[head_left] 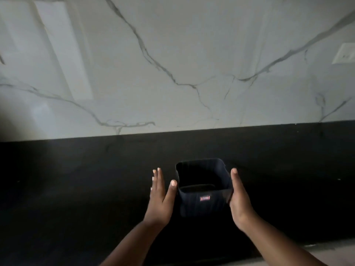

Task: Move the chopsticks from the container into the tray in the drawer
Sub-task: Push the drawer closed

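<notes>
A dark square container [203, 203] with a small red label on its front stands on the black countertop [76, 189]. Its inside looks dark and I see no chopsticks in it. My left hand [160, 198] is just left of it, fingers straight, thumb near the container's left rim, not clearly touching. My right hand [240, 200] lies flat against the container's right wall with straight fingers. No drawer or tray is in view.
A white marble backsplash [172, 73] with grey veins rises behind the counter. A white wall outlet [344, 53] sits at the far right. A pale strip [336, 250] shows at the bottom right past the counter's front edge.
</notes>
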